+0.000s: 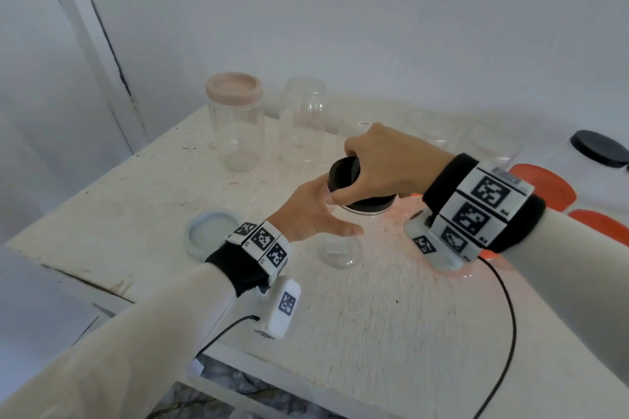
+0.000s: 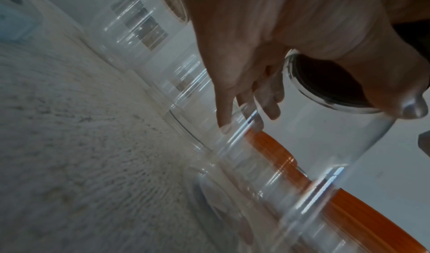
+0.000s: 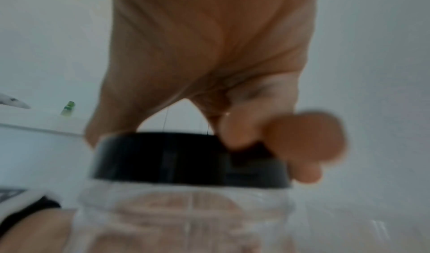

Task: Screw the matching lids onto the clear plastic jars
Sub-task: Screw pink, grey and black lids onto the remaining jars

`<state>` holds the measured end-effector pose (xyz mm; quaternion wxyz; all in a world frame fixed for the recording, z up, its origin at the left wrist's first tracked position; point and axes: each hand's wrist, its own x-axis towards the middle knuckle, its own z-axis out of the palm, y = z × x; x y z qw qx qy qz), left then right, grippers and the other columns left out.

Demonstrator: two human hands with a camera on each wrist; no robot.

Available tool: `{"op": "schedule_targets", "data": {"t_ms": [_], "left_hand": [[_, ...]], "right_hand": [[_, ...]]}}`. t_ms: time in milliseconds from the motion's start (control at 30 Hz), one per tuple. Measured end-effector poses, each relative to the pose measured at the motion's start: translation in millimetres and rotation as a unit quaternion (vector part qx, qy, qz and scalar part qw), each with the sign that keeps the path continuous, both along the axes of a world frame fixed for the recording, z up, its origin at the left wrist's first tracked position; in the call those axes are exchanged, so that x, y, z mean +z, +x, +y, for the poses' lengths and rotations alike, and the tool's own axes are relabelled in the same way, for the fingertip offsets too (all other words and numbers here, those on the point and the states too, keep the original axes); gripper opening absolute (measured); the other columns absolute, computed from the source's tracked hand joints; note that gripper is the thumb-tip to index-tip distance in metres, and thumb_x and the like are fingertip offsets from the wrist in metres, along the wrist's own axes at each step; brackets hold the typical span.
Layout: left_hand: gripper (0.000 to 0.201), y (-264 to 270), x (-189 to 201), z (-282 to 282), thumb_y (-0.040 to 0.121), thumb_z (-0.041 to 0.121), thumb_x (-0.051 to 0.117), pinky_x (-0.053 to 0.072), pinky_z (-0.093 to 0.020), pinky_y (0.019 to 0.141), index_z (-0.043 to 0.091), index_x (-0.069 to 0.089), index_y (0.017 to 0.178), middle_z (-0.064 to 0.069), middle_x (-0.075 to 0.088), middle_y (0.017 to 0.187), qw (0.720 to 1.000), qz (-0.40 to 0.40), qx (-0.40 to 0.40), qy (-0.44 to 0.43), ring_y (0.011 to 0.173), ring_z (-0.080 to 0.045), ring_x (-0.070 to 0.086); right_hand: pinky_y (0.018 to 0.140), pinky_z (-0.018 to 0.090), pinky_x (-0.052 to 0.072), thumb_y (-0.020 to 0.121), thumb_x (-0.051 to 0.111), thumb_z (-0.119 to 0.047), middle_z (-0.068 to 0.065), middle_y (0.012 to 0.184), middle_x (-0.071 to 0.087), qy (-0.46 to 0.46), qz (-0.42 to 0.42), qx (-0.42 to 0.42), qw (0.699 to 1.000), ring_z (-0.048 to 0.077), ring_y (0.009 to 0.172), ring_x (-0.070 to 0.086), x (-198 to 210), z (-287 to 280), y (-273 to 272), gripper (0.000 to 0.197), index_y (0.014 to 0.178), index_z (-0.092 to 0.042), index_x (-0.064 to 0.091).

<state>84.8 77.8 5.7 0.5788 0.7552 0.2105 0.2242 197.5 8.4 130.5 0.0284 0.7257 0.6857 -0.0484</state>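
White, scuffed wooden tabletop against a plain pale wall fills the head view. At frame centre, a clear plastic jar stands upright on the table with a black round screw lid on its mouth. Right hand comes over from the right, fingers and thumb curled round the lid's rim; right wrist view is blurred but shows the same grasp on the black lid above the clear jar wall. Left hand wraps the jar's upper body just below the lid, thumb toward the lower centre; through the left wrist view the fingers lie along the clear wall. Upper left of centre: a tall clear jar with a pink lid fitted, and beside it an open clear jar. Lower left: a pale blue round lid lying flat. Far right: a loose black lid and orange lids, partly cut off; two more clear containers behind, probably lidless.
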Motion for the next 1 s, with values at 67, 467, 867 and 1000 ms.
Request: {"op": "schedule_targets", "data": {"t_ms": [67, 467, 867, 1000], "left_hand": [[0.07, -1, 0, -1, 0.045, 0.039, 0.083, 0.043, -0.031, 0.099, 0.039, 0.057, 0.109, 0.014, 0.067, 0.108, 1.0, -0.004, 0.003, -0.012, 0.111, -0.006, 0.057], [0.073, -2, 3, -1, 0.047, 0.041, 0.082, 0.042, -0.026, 0.099, 0.042, 0.051, 0.112, 0.018, 0.062, 0.113, 1.0, 0.023, -0.013, 0.009, 0.112, 0.002, 0.054], [0.077, -2, 3, -3, 0.046, 0.046, 0.081, 0.04, -0.029, 0.103, 0.043, 0.048, 0.116, 0.016, 0.06, 0.119, 0.999, 0.028, -0.011, 0.027, 0.117, -0.001, 0.051], [0.079, -1, 2, -4, 0.045, 0.047, 0.08, 0.04, -0.024, 0.099, 0.04, 0.048, 0.116, 0.019, 0.059, 0.115, 0.999, 0.028, -0.007, 0.023, 0.114, 0.002, 0.051]], "right_hand": [[0.033, 0.018, 0.035, 0.07, 0.061, -0.069, 0.006, 0.079, 0.06, 0.01, -0.034, -0.012, 0.999, 0.01, 0.044, 0.045, -1, -2, -4, 0.068, 0.09, -0.004, 0.061], [0.076, 0.031, 0.049, 0.061, 0.078, -0.049, -0.007, 0.097, 0.049, -0.097, -0.021, 0.086, 0.991, 0.015, 0.093, 0.051, 15, -2, 8, 0.066, 0.119, -0.041, 0.047], [0.091, 0.033, 0.043, 0.069, 0.076, -0.045, -0.006, 0.125, 0.041, -0.174, -0.002, 0.07, 0.982, 0.016, 0.111, 0.045, 23, -6, 8, 0.079, 0.136, -0.043, 0.033], [0.072, 0.025, 0.046, 0.062, 0.08, -0.043, -0.014, 0.095, 0.046, -0.107, 0.001, 0.077, 0.991, 0.014, 0.094, 0.05, 19, -5, 7, 0.068, 0.122, -0.042, 0.048]]}}
